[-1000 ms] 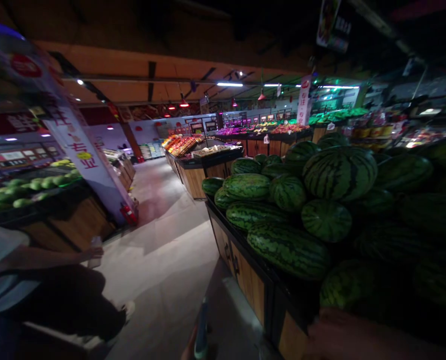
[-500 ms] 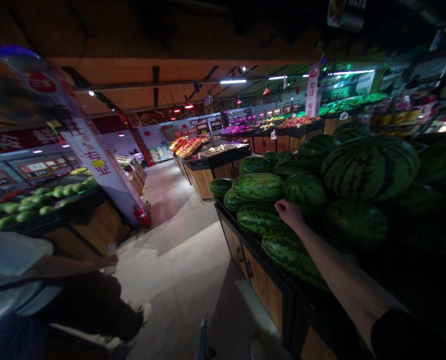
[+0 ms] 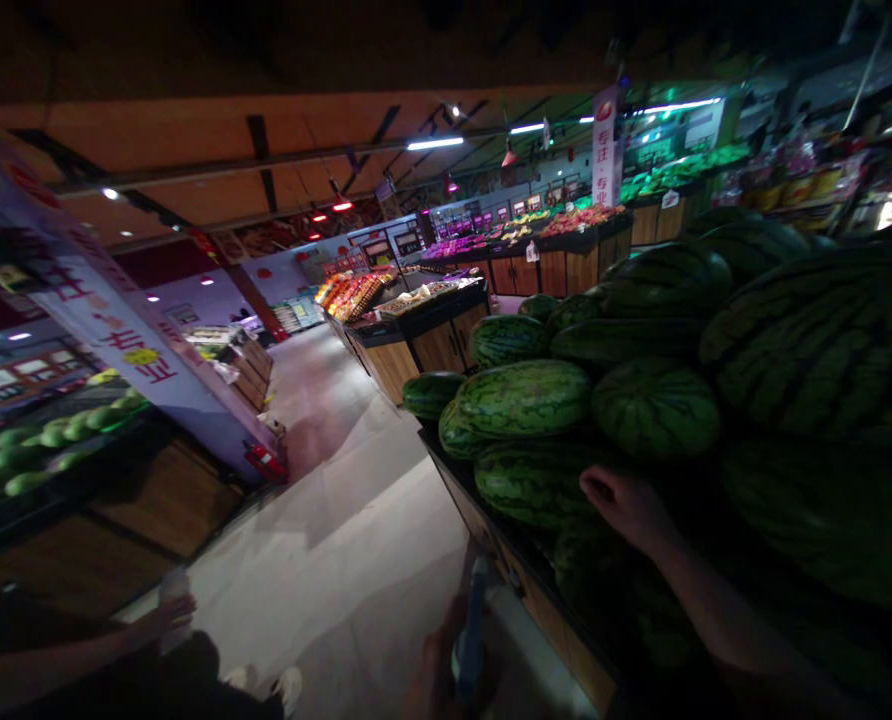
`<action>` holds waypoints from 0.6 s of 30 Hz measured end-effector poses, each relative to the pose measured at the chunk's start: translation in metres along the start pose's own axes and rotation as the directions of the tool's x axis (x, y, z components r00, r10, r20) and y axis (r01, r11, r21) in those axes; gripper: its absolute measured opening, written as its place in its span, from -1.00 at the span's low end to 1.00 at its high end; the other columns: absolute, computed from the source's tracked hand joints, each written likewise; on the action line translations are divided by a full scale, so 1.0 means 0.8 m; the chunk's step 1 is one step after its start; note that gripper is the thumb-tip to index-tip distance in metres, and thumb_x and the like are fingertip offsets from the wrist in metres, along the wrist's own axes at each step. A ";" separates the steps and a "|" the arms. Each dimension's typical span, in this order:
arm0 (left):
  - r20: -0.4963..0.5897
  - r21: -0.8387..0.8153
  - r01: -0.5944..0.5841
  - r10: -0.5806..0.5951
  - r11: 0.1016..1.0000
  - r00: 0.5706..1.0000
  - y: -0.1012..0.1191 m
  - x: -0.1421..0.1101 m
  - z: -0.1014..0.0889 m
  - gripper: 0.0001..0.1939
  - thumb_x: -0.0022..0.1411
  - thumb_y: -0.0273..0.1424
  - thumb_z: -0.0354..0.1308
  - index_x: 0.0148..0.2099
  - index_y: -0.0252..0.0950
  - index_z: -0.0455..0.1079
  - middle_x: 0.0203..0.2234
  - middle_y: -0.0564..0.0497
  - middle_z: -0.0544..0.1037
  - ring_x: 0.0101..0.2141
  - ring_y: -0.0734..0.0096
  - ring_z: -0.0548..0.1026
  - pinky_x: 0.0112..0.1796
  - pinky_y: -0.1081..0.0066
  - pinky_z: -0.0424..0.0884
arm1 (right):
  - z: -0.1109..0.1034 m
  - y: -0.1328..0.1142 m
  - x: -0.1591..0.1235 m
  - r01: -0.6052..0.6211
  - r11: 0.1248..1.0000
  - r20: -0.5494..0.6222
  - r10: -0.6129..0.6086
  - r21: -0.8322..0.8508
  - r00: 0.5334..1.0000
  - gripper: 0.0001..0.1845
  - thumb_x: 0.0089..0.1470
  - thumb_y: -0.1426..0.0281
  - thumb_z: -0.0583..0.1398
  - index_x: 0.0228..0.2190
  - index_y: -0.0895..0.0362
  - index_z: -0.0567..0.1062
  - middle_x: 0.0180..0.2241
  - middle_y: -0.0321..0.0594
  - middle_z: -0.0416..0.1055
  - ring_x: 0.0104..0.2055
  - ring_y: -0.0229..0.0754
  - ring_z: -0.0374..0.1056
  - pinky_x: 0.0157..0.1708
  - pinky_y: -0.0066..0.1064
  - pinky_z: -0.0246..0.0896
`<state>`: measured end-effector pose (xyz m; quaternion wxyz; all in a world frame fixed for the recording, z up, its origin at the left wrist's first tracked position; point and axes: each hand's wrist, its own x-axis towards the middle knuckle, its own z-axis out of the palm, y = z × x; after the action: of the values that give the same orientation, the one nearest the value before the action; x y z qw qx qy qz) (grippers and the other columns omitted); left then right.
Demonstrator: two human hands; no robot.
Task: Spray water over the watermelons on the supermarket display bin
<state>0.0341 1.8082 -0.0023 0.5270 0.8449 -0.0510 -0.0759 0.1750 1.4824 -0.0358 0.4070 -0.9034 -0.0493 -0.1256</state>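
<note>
right hand (image 3: 626,510): stretched out over the heap, fingers half curled, with nothing gripped that shows; the palm is in shadow, so I cannot tell whether it touches a melon.

change: half a second ago this hand lay higher up on the melons; now it sits lower and further right, and the whole view has tilted. The left hand shows more, and the nearby person has slid toward the bottom left corner.

left hand (image 3: 438,660): low at the bottom edge of the view, closed around a slim blue object (image 3: 470,630), too blurred to identify.

watermelons (image 3: 656,408): dark green with darker stripes, some round and some long, heaped on the tabletop just beyond the right hand; a very large one (image 3: 821,345) lies high at the right.

tabletop (image 3: 446,470): black rim with wooden panels below, its corner at the aisle side of the heap.

writing: red characters reading 专注·专业 on a hanging banner (image 3: 605,145); a second banner (image 3: 71,290) shows 专业 at lower left. No brand can be read.

other person: a forearm and hand (image 3: 168,615) at lower left hold a pale item (image 3: 176,600), with a white shoe (image 3: 288,690) beside them.

beyond: a grey aisle floor (image 3: 341,560) runs between counters of colourful produce (image 3: 356,295).
</note>
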 end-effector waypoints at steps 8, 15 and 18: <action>0.164 -0.026 -0.136 0.139 0.990 0.977 0.007 0.126 0.022 -0.46 0.17 -0.07 0.20 0.10 -0.25 0.32 -0.32 -0.03 0.48 -0.30 0.29 0.45 -0.25 0.34 0.43 | -0.009 -0.003 -0.005 -0.102 0.994 0.033 0.103 -0.024 0.994 -0.65 0.19 0.11 0.01 -0.28 0.03 0.49 -0.31 -0.22 0.55 -0.24 -0.05 0.48 -0.20 -0.23 0.28; -0.323 -0.186 -0.053 -0.010 0.981 0.946 0.000 0.197 -0.068 -0.48 0.05 0.00 0.28 -0.12 -0.24 0.25 -0.51 0.13 0.41 -0.46 0.39 0.46 -0.35 0.38 0.41 | -0.012 -0.013 -0.007 -0.119 0.992 0.050 0.121 -0.040 0.991 -0.65 0.18 0.14 0.00 -0.27 0.03 0.50 -0.28 -0.20 0.56 -0.22 -0.05 0.48 -0.17 -0.22 0.28; -0.337 -0.103 -0.055 0.017 0.993 0.941 0.020 0.206 -0.078 -0.49 0.08 -0.02 0.25 -0.07 -0.23 0.26 -0.52 0.14 0.42 -0.43 0.37 0.47 -0.33 0.39 0.38 | -0.012 -0.019 -0.007 -0.131 0.990 0.058 0.134 -0.056 0.989 -0.66 0.18 0.17 0.00 -0.28 0.04 0.50 -0.29 -0.20 0.55 -0.23 -0.06 0.47 -0.18 -0.22 0.27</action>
<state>0.2073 1.8285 0.0270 0.5755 0.8138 0.0282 0.0760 0.1647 1.4852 -0.0203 0.3889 -0.9185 0.0018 -0.0716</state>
